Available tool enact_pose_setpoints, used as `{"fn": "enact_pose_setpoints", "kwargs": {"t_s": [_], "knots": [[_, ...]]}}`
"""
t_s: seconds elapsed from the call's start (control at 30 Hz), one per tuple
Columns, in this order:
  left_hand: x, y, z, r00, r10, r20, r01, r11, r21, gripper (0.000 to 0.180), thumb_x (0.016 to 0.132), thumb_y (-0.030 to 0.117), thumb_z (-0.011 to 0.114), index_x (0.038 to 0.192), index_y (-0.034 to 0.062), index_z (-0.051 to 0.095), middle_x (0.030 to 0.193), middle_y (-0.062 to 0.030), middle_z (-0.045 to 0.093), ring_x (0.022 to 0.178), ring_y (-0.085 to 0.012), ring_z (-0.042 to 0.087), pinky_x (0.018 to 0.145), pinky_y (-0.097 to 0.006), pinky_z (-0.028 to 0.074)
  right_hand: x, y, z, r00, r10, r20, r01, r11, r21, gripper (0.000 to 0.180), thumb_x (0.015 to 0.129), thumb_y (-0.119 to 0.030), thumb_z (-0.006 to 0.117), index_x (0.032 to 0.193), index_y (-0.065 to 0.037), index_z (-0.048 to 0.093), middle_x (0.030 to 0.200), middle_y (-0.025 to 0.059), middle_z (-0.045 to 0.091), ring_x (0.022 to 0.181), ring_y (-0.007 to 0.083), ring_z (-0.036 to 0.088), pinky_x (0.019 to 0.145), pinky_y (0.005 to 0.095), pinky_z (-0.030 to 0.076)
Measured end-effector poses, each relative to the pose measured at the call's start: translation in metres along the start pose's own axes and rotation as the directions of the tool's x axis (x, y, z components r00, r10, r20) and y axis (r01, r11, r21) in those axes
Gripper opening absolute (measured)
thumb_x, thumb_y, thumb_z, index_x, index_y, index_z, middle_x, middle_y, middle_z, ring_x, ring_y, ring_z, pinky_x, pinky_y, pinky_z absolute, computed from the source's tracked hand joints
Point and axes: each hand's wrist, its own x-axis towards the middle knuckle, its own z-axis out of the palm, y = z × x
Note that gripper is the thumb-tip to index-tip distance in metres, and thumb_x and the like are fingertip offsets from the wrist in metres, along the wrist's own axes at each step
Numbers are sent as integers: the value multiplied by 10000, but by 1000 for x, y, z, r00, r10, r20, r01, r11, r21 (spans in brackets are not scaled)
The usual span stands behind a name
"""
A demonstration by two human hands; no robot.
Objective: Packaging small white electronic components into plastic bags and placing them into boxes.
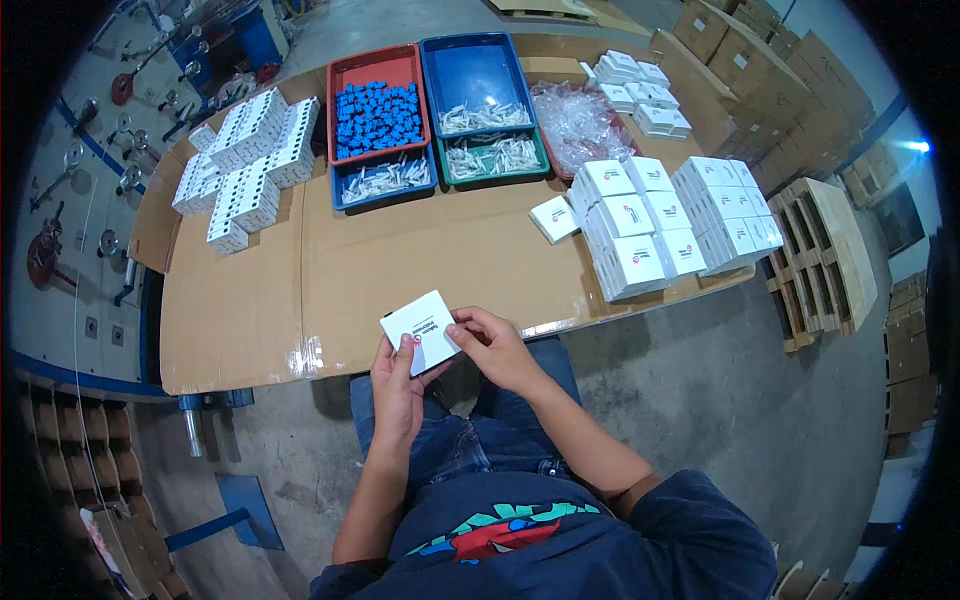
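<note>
One white box, clamped by left fingers and right fingers, near tabletop edge, bins well apart

Held box partly under fingers, shirt cropped below

The white box is flat & sq. in shape, w/ small dark print and a red mark on its upper face. It is turned approx. diagonal, this face up. The L hand holds it at the lower side, thumb lying on the face; the R hand grips the R edge w/ thumb & fingers. Visible face is flat; the underside is hidden, so contents can't be told.
</note>
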Motion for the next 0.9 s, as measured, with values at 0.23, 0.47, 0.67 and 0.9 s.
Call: {"fn": "enact_pose_setpoints", "kwargs": {"t_s": [0.23, 0.47, 0.67, 0.9], "knots": [[11, -11, 0, 994, 112, 16, -113, 972, 205, 437, 1026, 206, 616, 1402, 13, 503, 1178, -69, 632, 1085, -133, 598, 971, -284, 468, 8, 7, -6, 999, 39, -33, -35, 993, 113, 272, 1006, -136, 639, 1215, 27, 580, 1028, 64, 697, 948, 98, 640, 833, 253, 515], [-22, 48, 31, 926, 375, 38, -374, 900, 224, 321, 1023, 248, 586, 1241, 13, 558, 843, -26, 542, 715, -84, 460, 653, -266, 390, 14, 14, -11, 994, 28, -110, -5, 978, 206, 227, 1004, -104, 635, 1191, 19, 595, 1039, 54, 700, 963, 89, 635, 845, 242, 508], [-87, 100, 106, 630, 72, 773, 146, 967, -208, 331, 1014, 276, 572, 1065, -38, 663, 989, -125, 698, 766, -110, 575, 643, -218, 409, 17, 18, -1, 994, 65, -83, -47, 977, 207, 246, 1017, -130, 624, 1209, 20, 595, 1037, 58, 708, 956, 91, 640, 837, 246, 525], [-113, 102, 162, 557, 215, 802, 506, 678, -533, 421, 896, 138, 751, 1099, -203, 611, 909, -296, 682, 715, -268, 683, 532, -294, 492, 15, 16, -6, 990, 86, -109, -64, 979, 194, 241, 1003, -128, 642, 1193, 17, 606, 1033, 63, 714, 939, 97, 653, 819, 247, 525]]}}
